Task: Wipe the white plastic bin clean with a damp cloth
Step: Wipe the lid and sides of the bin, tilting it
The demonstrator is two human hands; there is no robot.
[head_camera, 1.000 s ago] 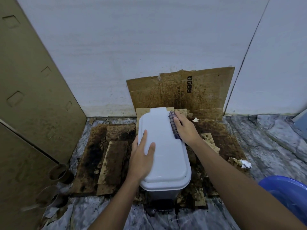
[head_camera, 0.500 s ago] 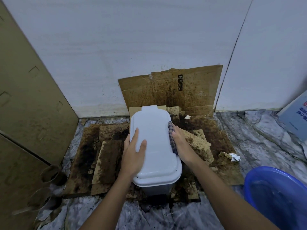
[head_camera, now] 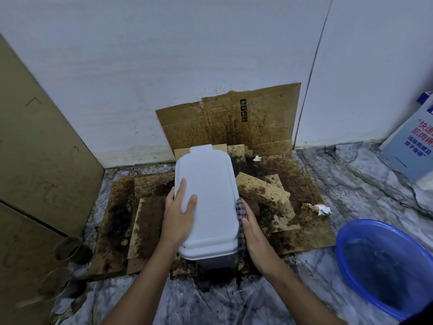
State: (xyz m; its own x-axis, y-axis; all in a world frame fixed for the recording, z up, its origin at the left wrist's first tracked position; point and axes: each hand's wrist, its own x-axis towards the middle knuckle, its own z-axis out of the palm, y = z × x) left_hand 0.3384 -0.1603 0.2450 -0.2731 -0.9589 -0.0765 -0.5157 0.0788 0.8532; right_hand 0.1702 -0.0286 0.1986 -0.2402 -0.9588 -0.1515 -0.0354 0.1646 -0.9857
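— Risks from here?
— Left hand [head_camera: 180, 219] flat on top of bin [head_camera: 210, 184], fingers straight. Right hand [head_camera: 255, 235] flat too, pressing cloth [head_camera: 241, 211] against bin's right side. Could skid or tip bin on soggy cardboard [head_camera: 311, 221] if pushed harder sideways. Could also pick up floor grime with hanging cloth end.
— Containers?
— Bin standing on cardboard, closed, contents hidden. Basin [head_camera: 339, 254] off to right, apparently holding water, within reach of a careless elbow.

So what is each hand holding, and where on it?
Left hand rests flat on the white bin's lid, near its left edge. Right hand presses the checked cloth against the bin's right side; its fingers are hidden.
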